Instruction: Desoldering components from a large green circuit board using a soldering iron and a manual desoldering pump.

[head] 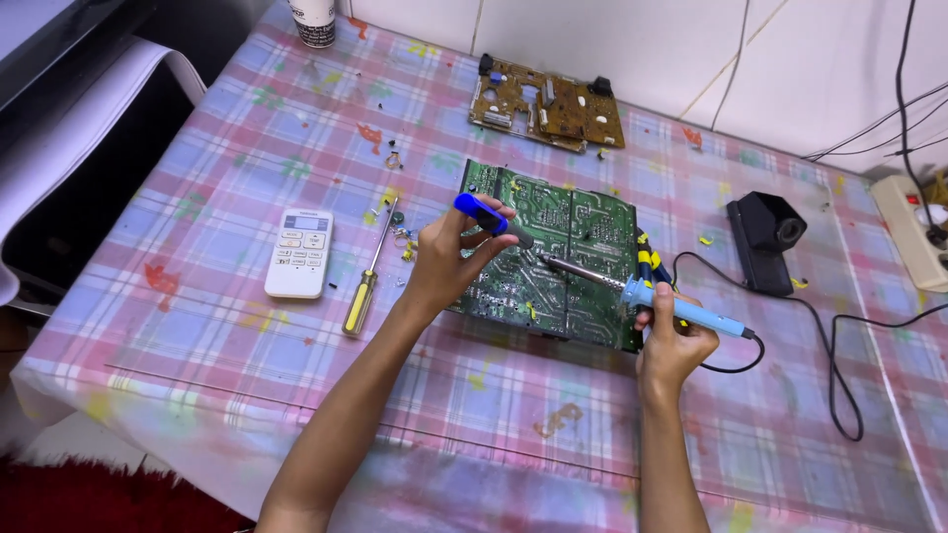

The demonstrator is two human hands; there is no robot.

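A green circuit board [568, 237] lies solder side up in the middle of the table. My left hand [446, 262] grips a blue desoldering pump [486, 215], its nozzle angled down onto the board. My right hand [671, 341] holds a light blue soldering iron [681, 311] by the handle. The iron's metal tip [553, 263] touches the board just right of the pump's nozzle. A black cord runs from the iron's handle off to the right.
A brown circuit board [548, 104] lies at the back. A white remote control [299, 252] and a yellow-handled screwdriver [367, 281] sit left of my left hand, with small loose parts nearby. A black box [762, 237] and a power strip [913, 227] are at the right.
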